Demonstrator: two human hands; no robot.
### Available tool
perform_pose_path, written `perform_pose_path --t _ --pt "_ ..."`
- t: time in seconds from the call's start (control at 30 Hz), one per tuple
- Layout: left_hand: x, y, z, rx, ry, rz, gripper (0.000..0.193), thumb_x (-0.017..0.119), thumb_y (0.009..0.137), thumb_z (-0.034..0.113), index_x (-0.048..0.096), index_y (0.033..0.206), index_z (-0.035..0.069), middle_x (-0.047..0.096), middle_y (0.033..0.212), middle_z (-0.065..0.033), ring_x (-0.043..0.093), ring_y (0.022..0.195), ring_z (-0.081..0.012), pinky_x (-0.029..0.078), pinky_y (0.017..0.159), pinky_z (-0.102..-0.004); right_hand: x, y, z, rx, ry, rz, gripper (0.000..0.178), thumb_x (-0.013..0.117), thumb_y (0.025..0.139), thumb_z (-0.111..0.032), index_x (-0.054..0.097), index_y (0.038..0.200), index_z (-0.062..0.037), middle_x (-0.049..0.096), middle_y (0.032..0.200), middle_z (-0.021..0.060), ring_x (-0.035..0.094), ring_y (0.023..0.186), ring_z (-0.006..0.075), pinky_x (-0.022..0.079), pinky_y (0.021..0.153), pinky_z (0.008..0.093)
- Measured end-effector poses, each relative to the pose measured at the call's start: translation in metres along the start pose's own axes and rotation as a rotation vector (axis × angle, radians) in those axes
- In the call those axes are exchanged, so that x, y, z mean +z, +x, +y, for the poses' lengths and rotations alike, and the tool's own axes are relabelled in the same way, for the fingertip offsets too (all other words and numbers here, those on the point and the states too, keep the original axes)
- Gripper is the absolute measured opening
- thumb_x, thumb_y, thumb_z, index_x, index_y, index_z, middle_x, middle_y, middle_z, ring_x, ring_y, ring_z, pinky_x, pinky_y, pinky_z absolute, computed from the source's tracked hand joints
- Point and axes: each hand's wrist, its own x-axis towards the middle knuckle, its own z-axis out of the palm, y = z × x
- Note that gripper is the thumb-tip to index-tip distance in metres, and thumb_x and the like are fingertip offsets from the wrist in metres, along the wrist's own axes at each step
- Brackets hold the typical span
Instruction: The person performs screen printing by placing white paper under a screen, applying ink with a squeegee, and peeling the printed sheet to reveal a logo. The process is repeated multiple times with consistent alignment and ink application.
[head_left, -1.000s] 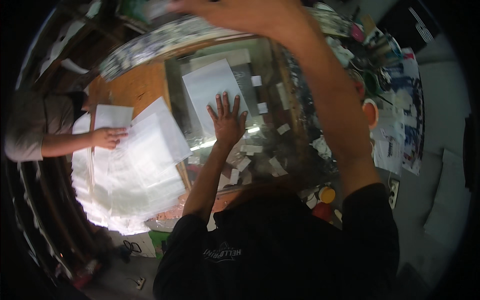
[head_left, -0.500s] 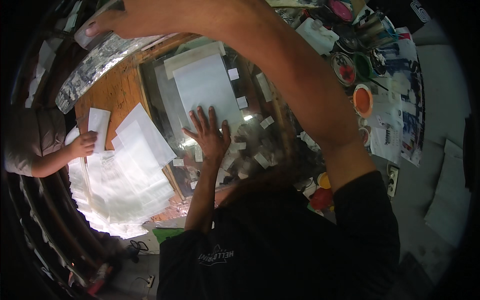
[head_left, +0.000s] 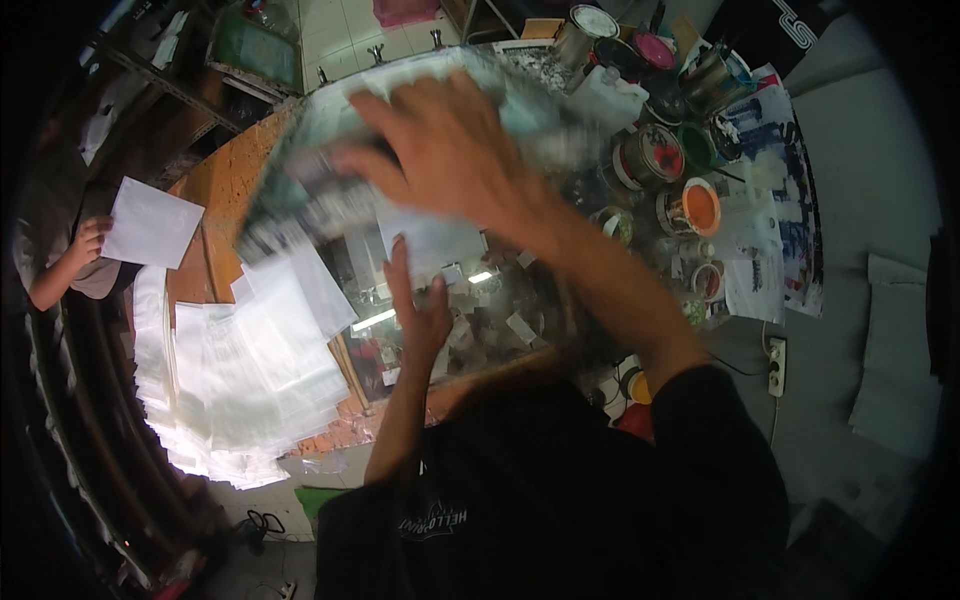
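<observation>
My left hand (head_left: 422, 318) rests low over the glass-topped board (head_left: 500, 350), index finger and thumb stretched apart, at the near part of a white sheet (head_left: 440, 238). My right hand (head_left: 440, 150) is blurred by motion. It appears to grip the near side of a screen printing frame (head_left: 290, 215), which hangs tilted over the board and hides the sheet's far part. The frame's pale mesh (head_left: 400, 75) shows beyond my fingers. Small pieces of tape (head_left: 520, 328) stick to the glass around the sheet.
Left of the board, white sheets (head_left: 250, 360) lie fanned in a heap. A co-worker's hand (head_left: 92, 240) holds a white sheet (head_left: 155, 222). Paint cans (head_left: 660, 155), including an orange one (head_left: 700, 205), crowd the right side. Metal clamps (head_left: 375, 53) stand at the far edge.
My right hand has come from the far left toward the middle, and the frame has swung down over the board. My left hand has shifted slightly nearer. The co-worker's sheet is raised and turned.
</observation>
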Motion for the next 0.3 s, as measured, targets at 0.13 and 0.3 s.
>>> perform_pose_path --t 0.13,0.3 --pt "-0.037 -0.037 0.044 -0.806 -1.160 0.411 0.068 0.054 0.104 0.041 0.033 0.156 0.001 0.047 0.150 -0.0149 0.041 0.143 -0.0376 0.032 0.117 -0.0575 0.039 -0.102 -0.006 0.191 0.184 -0.288 0.042 0.071 0.089 -0.015 0.060 0.128 -0.0020 0.061 0.098 0.0133 0.058 0.107 0.0310 0.038 0.094 0.0457" --pt "-0.031 -0.061 -0.027 -1.179 -1.052 0.220 0.091 0.060 0.091 0.071 0.028 0.157 0.017 0.036 0.154 -0.0101 0.031 0.149 -0.0328 0.024 0.114 -0.0658 0.140 -0.092 0.088 0.282 0.260 -0.622 0.039 0.066 0.084 -0.002 0.062 0.122 -0.0120 0.061 0.125 0.0168 0.053 0.115 0.0349 0.036 0.094 0.0536"
